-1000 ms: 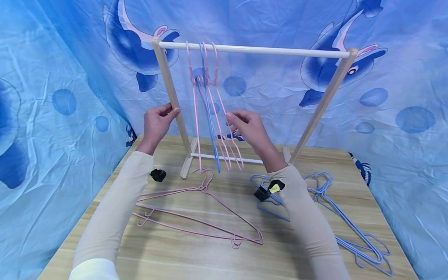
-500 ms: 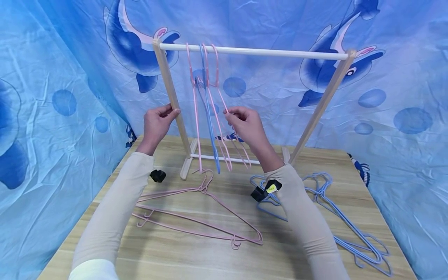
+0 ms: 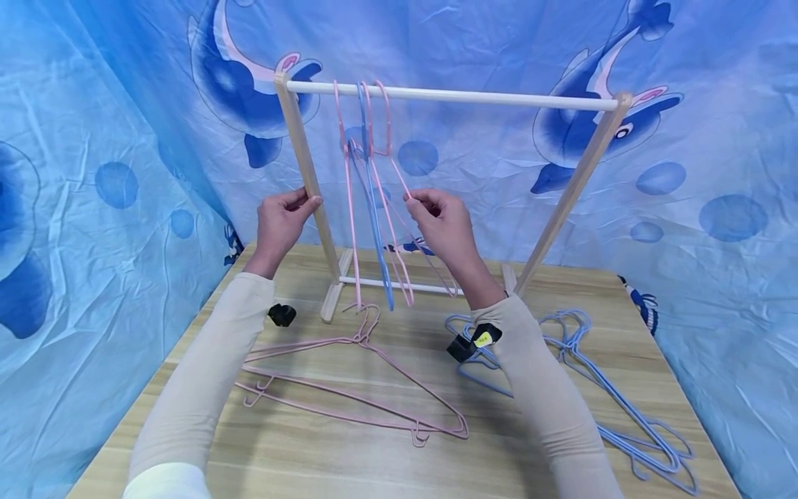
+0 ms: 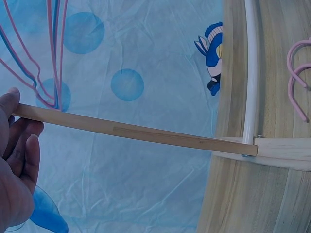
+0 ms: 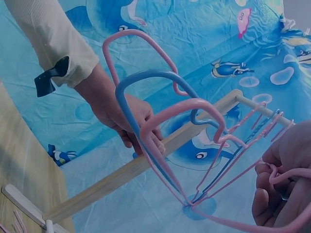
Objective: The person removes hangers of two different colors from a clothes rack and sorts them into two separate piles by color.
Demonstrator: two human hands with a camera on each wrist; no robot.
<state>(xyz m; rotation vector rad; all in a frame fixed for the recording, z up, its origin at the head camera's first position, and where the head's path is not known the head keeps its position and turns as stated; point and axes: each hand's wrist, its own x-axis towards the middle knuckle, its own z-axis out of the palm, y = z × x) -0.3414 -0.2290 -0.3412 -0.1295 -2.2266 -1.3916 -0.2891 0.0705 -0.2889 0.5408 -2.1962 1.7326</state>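
In the head view my left hand (image 3: 283, 218) grips the left wooden post (image 3: 299, 135) of a small clothes rack, thumb in front. My right hand (image 3: 445, 225) pinches the sloping side of a pink hanger (image 3: 388, 118), the rightmost one hooked over the white rail (image 3: 486, 97). To its left on the rail hang a blue hanger (image 3: 378, 239) and two other pink ones. The right wrist view shows my right fingers curled round the pink wire (image 5: 296, 172), with the ends of the other hung hangers (image 5: 146, 75) beside it.
Pink hangers (image 3: 430, 381) lie on the wooden table (image 3: 349, 461) in front of the rack. Several blue hangers (image 3: 614, 388) lie at the right, partly under my right forearm. A blue dolphin-print cloth (image 3: 480, 34) surrounds the table.
My right hand has taken hold of the rightmost pink hanger, whose lower end has swung right, away from the others. The left hand stays on the post.
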